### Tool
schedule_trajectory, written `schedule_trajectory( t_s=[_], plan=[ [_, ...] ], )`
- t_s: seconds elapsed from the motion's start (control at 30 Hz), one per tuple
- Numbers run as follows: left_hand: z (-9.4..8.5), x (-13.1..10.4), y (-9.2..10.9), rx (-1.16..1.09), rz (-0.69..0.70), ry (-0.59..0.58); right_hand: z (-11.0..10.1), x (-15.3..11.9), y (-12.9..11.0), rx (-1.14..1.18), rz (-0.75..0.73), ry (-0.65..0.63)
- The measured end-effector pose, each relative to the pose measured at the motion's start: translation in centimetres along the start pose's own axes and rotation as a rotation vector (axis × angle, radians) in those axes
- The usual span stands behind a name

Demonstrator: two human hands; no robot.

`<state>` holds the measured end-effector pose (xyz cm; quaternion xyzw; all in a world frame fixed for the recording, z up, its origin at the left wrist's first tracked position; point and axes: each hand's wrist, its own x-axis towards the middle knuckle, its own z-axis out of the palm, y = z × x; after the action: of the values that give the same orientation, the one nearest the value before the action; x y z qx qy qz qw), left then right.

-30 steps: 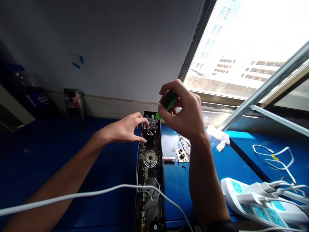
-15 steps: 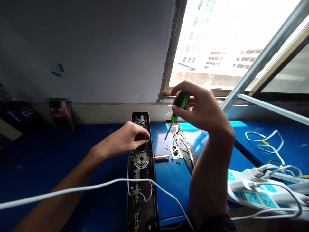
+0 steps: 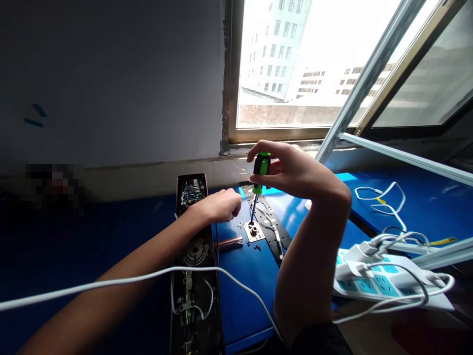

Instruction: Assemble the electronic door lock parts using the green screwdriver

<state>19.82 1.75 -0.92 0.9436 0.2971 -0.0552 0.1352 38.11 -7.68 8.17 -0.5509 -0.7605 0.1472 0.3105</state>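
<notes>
In my right hand [image 3: 291, 170] is a green-and-black screwdriver [image 3: 261, 165], held upright by its handle. Its tip points down at the small square metal plate [image 3: 254, 231], at or just above the plate's upper edge; contact is unclear. My left hand [image 3: 223, 204] is closed, fingers curled down, to the left of the screwdriver; whatever its fingertips pinch is hidden. Beneath my left forearm lies a long, opened black housing [image 3: 197, 315], with a circuit board [image 3: 192, 191] at its far end and metal mechanism parts along it.
Small screws [image 3: 257, 247] lie around the metal plate. A perforated black strip [image 3: 271, 222] carries white wires beside it, and a reddish-brown tube [image 3: 229, 243] lies nearby. A white cable [image 3: 148, 277] crosses in front. A power strip [image 3: 384, 281] with plugs sits right, near a metal frame [image 3: 402, 155].
The view has swung right. My left hand has left the housing and moved right, towards the plate. The screwdriver has come down and turned upright, its tip now at the plate.
</notes>
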Motion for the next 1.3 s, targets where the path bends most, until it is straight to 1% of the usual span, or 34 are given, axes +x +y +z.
schedule_trajectory(
  t_s=[0.13, 0.3, 0.43, 0.6, 0.73, 1.03, 1.3],
  plan=[
    [1.0, 2.1, -0.1, 0.047, -0.006, -0.077, -0.1, -0.1, 0.2, 0.011, -0.011, -0.008],
    [1.7, 3.1, 0.1, 0.066, 0.000, -0.132, -0.3, -0.3, 0.7, 0.055, -0.029, 0.005],
    [2.1, 3.2, 0.2, 0.054, -0.014, -0.152, -0.5, -0.5, 0.8, 0.072, -0.032, 0.018],
    [2.1, 3.0, 0.1, 0.051, -0.017, -0.137, -0.7, -0.6, 0.9, 0.063, -0.054, 0.026],
    [2.0, 2.9, 0.1, 0.092, -0.024, -0.128, -0.7, -0.7, 0.9, 0.067, -0.056, 0.026],
    [2.2, 3.1, 0.9, 0.121, -0.020, -0.135, -0.8, -0.7, 0.9, 0.079, -0.055, 0.022],
    [2.4, 2.9, -0.2, 0.097, -0.007, -0.109, -0.8, -0.7, 1.0, 0.086, -0.068, 0.019]
  ],
)
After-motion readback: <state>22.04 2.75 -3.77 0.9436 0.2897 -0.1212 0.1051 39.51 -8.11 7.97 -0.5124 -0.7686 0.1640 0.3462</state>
